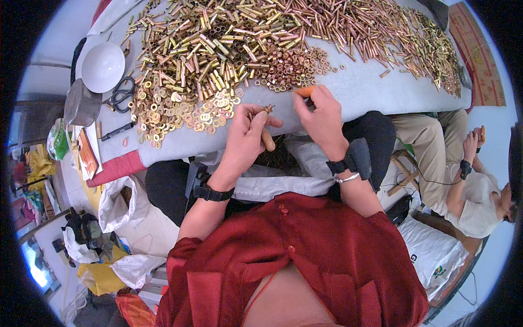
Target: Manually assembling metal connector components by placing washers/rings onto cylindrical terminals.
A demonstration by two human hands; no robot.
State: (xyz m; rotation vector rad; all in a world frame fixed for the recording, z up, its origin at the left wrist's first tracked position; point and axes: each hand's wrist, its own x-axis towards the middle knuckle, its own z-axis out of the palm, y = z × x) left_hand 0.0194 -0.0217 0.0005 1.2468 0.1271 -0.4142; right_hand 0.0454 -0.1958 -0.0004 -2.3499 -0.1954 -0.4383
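My left hand (248,133) is closed around a small brass-coloured bolt (268,108), whose end sticks up by the thumb and fingers. A tan finger cot (268,140) covers one of its fingertips. To its right, my right hand (322,117) is at the near edge of a heap of small copper-coloured nuts (286,68). An orange finger cot (305,91) covers its index finger, and the thumb is drawn up close to it. Whatever lies between those fingertips is hidden. Flat brass washers (180,106) lie in a pile left of my left hand.
Metal sleeves (212,46) and thinner rods (370,35) cover the far grey tabletop. At the left are a white bowl (103,66), a metal container (83,106), black scissors (121,97) and a black marker (117,131). Another person (463,191) sits at the right. White sacking (283,186) lies over my lap.
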